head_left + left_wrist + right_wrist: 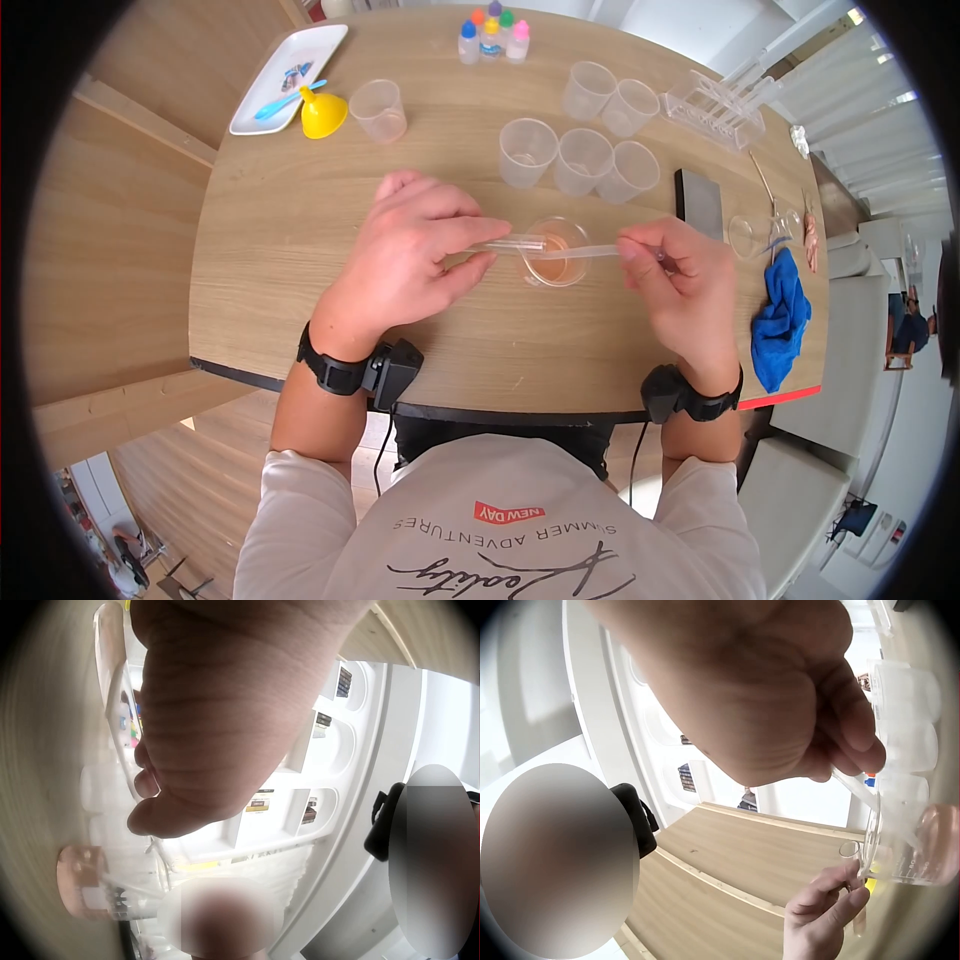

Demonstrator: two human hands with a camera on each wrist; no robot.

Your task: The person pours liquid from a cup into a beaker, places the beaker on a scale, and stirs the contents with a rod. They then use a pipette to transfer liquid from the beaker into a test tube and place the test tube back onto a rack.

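Observation:
A clear beaker with orange-pink liquid in the bottom stands in front of me, between my hands. My left hand pinches a glass test tube between thumb and fingers. The tube's open rim shows beside the beaker in the right wrist view, and the tube stands nearly upright there. From the other side, my right hand pinches a translucent plastic dropper. Its stem slants down over the beaker rim into the beaker. My fingers hide the dropper's upper end.
Several plastic cups stand beyond the beaker, and another cup is at left near a yellow funnel and white tray. Small colour-capped bottles stand at the back. Rightward are a tube rack, dark flat device and blue cloth.

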